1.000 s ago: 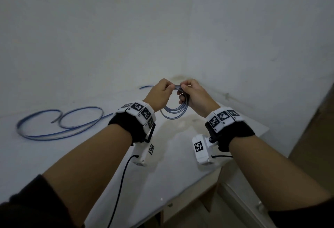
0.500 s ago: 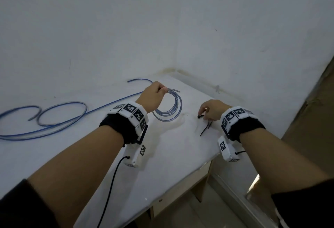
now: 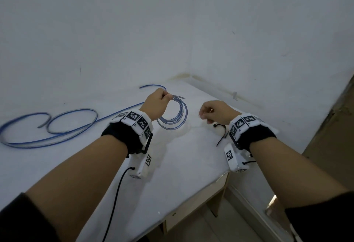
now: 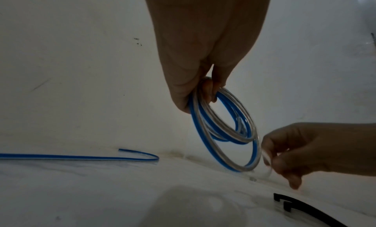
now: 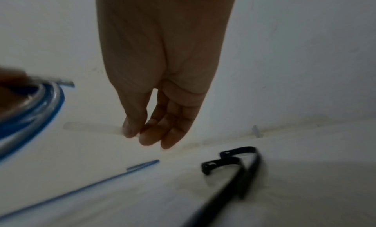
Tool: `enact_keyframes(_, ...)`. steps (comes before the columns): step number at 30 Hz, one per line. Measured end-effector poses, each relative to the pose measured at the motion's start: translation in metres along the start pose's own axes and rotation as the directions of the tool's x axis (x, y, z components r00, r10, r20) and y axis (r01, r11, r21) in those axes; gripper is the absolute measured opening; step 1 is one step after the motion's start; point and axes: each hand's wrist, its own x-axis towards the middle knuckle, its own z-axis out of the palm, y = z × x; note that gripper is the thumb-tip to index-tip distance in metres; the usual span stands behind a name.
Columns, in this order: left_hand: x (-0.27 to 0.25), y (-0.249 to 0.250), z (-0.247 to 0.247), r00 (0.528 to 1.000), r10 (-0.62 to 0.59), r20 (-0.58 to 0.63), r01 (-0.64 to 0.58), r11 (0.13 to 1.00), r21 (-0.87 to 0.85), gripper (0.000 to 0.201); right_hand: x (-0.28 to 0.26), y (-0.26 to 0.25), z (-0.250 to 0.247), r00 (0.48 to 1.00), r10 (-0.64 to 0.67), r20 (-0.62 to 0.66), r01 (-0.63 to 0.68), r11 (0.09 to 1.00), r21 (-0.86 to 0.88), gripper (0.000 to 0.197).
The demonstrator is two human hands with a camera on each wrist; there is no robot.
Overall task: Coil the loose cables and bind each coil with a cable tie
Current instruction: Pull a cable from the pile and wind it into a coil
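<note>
- Far left on the white tabletop (image 3: 57,167), a second loose blue-and-clear flat cable (image 3: 47,126) lies in open, unbound bends, well apart from both hands; its free end (image 4: 122,150) rests near the back wall
- The left hand (image 3: 156,105) holds the coiled blue-and-clear flat cable (image 3: 173,116) by the top of its loops; thumb and curled fingers (image 4: 209,88) pinch the strands together, and the coil hangs below them on edge, its lower rim at or just above the tabletop – I cannot tell which
- The coil's open ring faces roughly toward the right hand, with its rim just beside that hand's fingertips in the left wrist view
- The right hand (image 3: 216,111) pinches a thin translucent whitish cable tie (image 5: 93,127) between thumb and forefinger (image 5: 132,127), the other fingers loosely curled; the tie's long axis points left, toward the coil
- So the tie probably has to pass through the ring and wrap the strands; the right hand is the nearer one for that
- Right again, two black cable ties (image 5: 234,164) lie on the table below the right hand, untouched
</note>
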Motion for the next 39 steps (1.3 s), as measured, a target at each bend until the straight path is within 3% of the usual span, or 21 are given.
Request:
enact_keyframes(5, -0.005, -0.006, -0.025, 0.993, -0.018, -0.118, 0.02, 1.0, 0.01, 0.018, 0.007, -0.053, 0.007, 0.985, -0.049, -0.164, 0.116, 0.895, 0.431, 0.015)
enact_keyframes(9, -0.013, -0.014, -0.052, 0.967, -0.023, -0.254, 0.036, 0.998, 0.046, 0.018, 0.016, -0.098, 0.023, 0.97, -0.079, -0.228, 0.223, 0.654, 0.723, 0.018)
enact_keyframes(11, -0.018, -0.021, -0.068, 0.945, -0.02, -0.327, 0.04, 0.998, 0.056, 0.023, 0.017, -0.122, 0.034, 0.971, -0.126, -0.205, 0.24, 0.523, 0.818, 0.017)
enact_keyframes(13, -0.023, -0.028, -0.086, 0.918, -0.004, -0.397, 0.028, 0.998, 0.053, 0.023, 0.019, -0.145, 0.047, 0.973, -0.18, -0.146, 0.213, 0.452, 0.866, 0.016)
enact_keyframes(17, -0.036, -0.039, -0.121, 0.875, 0.02, -0.484, -0.011, 1.0, 0.022, 0.02, 0.024, -0.185, 0.077, 0.963, -0.268, -0.006, 0.151, 0.525, 0.838, 0.012)
enact_keyframes(20, -0.048, -0.046, -0.144, 0.869, 0.018, -0.494, -0.028, 1.0, -0.013, 0.016, 0.029, -0.211, 0.099, 0.949, -0.314, 0.016, 0.169, 0.553, 0.816, 0.009)
enact_keyframes(25, -0.066, -0.059, -0.178, 0.872, -0.028, -0.489, -0.008, 0.997, -0.072, 0.008, 0.035, -0.252, 0.123, 0.912, -0.41, -0.031, 0.232, 0.45, 0.862, 0.011)
enact_keyframes(28, -0.069, -0.067, -0.197, 0.86, -0.158, -0.485, 0.074, 0.98, -0.187, 0.03, 0.036, -0.27, 0.137, 0.894, -0.445, -0.047, 0.256, 0.424, 0.869, 0.011)
enact_keyframes(30, -0.072, -0.074, -0.213, 0.877, -0.221, -0.426, 0.119, 0.96, -0.252, 0.038, 0.039, -0.279, 0.147, 0.882, -0.468, -0.049, 0.268, 0.415, 0.869, 0.008)
enact_keyframes(33, -0.079, -0.082, -0.229, 0.914, -0.215, -0.345, 0.1, 0.941, -0.323, 0.019, 0.042, -0.289, 0.159, 0.871, -0.488, -0.046, 0.273, 0.405, 0.873, 0.007)
enact_keyframes(36, -0.084, -0.095, -0.239, 0.888, -0.213, -0.407, 0.074, 0.941, -0.33, 0.014, 0.047, -0.296, 0.169, 0.877, -0.478, -0.055, 0.26, 0.374, 0.89, 0.012)
enact_keyframes(39, -0.088, -0.107, -0.244, 0.862, -0.141, -0.487, 0.033, 0.974, -0.224, 0.011, 0.051, -0.302, 0.18, 0.884, -0.464, -0.058, 0.244, 0.352, 0.903, 0.009)
